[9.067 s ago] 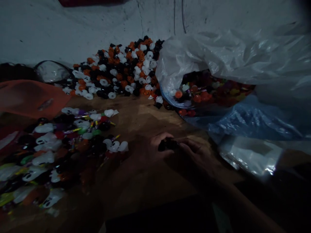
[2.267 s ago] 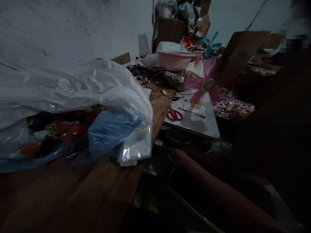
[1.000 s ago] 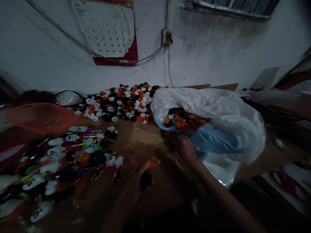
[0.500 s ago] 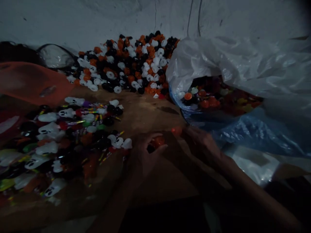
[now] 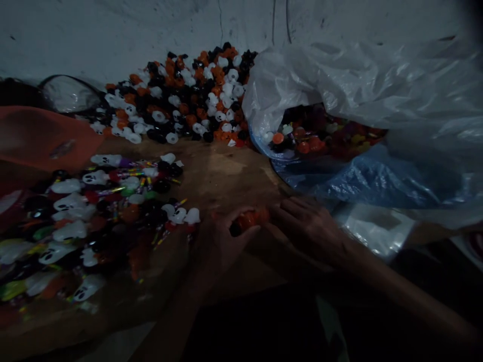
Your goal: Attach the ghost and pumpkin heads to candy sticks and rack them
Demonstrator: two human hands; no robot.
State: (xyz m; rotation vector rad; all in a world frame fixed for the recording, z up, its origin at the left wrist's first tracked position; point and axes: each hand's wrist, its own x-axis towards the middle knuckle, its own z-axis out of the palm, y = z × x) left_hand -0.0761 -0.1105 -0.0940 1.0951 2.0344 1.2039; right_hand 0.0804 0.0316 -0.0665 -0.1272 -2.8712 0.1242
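Note:
My left hand (image 5: 222, 241) curls its thumb and fingers around a small orange plastic figure (image 5: 244, 220) with a dark end. From the right, my right hand (image 5: 311, 226) pinches a small orange plastic piece (image 5: 261, 215), which meets the figure between my hands. Dim light and blur hide where the two join. Left of my hands lie many white ghost figures (image 5: 70, 231) among black and orange ones, several with thin colourful striped sticks. Both hands are above the brown tabletop (image 5: 222, 176).
A heap of white, black and orange pieces (image 5: 181, 105) rises against the wall (image 5: 132, 30). To the right, a large clear plastic bag (image 5: 264, 90) with a blue lower part (image 5: 362, 176) holds more coloured pieces. An orange bag (image 5: 45, 136) lies at the left.
My right hand has moved left with its orange piece, bringing it against the figure in my left hand. The view has shifted slightly to the right.

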